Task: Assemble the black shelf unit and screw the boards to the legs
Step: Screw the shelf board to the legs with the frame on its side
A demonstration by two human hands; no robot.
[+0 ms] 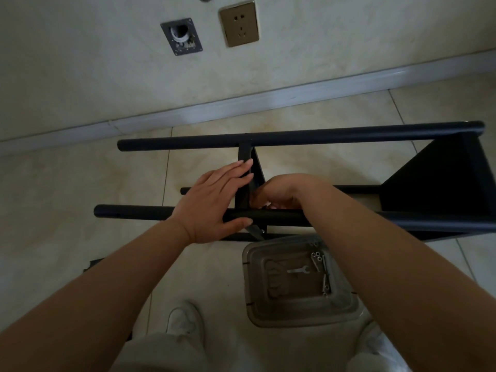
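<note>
The black metal shelf unit (308, 181) lies on its side on the floor, legs running left-right. The left hand (214, 200), fingers straight, braces the upright middle board (253, 178); the right hand (279, 193) curls just right of it, grip hidden.

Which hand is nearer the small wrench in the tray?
Right. The right hand works at the shelf board, almost directly above the wrench; the left hand rests on the leg, farther left.
</note>
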